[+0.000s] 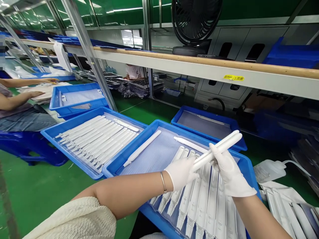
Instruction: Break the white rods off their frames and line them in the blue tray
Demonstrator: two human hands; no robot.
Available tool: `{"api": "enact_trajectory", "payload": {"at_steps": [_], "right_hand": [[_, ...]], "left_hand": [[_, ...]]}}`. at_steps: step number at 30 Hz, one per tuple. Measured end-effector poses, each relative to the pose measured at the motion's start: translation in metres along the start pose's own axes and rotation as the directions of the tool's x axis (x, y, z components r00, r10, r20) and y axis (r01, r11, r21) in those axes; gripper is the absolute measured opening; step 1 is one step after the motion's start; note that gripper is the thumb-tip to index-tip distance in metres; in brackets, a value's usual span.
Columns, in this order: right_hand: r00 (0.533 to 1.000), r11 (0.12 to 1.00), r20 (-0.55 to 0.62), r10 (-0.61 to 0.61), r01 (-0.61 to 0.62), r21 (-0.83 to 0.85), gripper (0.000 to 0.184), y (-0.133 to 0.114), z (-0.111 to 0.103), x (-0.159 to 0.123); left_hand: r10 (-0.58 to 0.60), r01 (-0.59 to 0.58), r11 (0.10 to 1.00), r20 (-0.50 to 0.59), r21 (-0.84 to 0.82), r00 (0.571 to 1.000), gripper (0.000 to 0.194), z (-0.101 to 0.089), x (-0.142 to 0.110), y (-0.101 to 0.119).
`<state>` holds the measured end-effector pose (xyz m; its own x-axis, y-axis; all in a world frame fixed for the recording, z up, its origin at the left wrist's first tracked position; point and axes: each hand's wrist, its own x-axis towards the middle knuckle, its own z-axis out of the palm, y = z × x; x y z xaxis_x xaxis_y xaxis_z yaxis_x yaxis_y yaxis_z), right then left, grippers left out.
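Note:
Both my hands wear white gloves and hold a pair of long white plastic strips (228, 141) laid side by side, tilted up to the right above a blue tray. My left hand (181, 172) is closed round their lower end. Farther up, my right hand (225, 171) grips them with thumb and fingers. Below, the blue tray (156, 124) holds a row of similar white strips (196, 202) with toothed ends. A single strip (143, 147) lies along the tray's left side, and another strip (190, 144) lies near its far edge, partly behind my hands.
A second blue tray (72, 164) of white strips adjoins on the left; another tray (179, 114) sits behind. A plastic bottle (270, 170) and wrapped strips (286, 209) are at right. A shelf beam (174, 63) with a black fan (196, 20) crosses above. A co-worker (20, 103) sits at left.

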<state>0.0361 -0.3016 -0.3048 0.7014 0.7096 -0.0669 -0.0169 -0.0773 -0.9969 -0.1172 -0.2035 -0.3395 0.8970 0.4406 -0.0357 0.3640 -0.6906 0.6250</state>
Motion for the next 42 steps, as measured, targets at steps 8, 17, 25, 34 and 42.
{"api": "enact_trajectory", "payload": {"at_steps": [8,17,25,34,42], "right_hand": [[0.992,0.982,0.079,0.096,-0.107,0.158,0.04,0.002,-0.021,0.009],[0.971,0.981,0.229,0.064,-0.104,0.165,0.039,0.005,-0.02,0.01],[0.806,0.96,0.584,0.093,0.084,-0.268,0.032,0.01,0.012,-0.013],[0.977,0.975,-0.002,-0.214,0.213,-0.067,0.043,-0.063,-0.025,0.023],[0.929,0.951,-0.209,-0.306,0.308,-0.024,0.047,-0.081,-0.051,0.029]], "left_hand": [[0.247,-0.015,0.768,0.274,-0.64,0.929,0.066,0.005,-0.003,0.002],[0.352,0.314,0.488,0.513,-0.814,0.783,0.064,0.007,0.001,-0.005],[0.217,0.145,0.636,0.356,-0.758,0.909,0.019,-0.002,0.005,-0.005],[0.31,0.191,0.638,0.476,-0.746,0.823,0.028,-0.005,-0.002,-0.005],[0.352,0.201,0.645,0.52,-0.737,0.778,0.04,-0.001,0.001,-0.009]]}}
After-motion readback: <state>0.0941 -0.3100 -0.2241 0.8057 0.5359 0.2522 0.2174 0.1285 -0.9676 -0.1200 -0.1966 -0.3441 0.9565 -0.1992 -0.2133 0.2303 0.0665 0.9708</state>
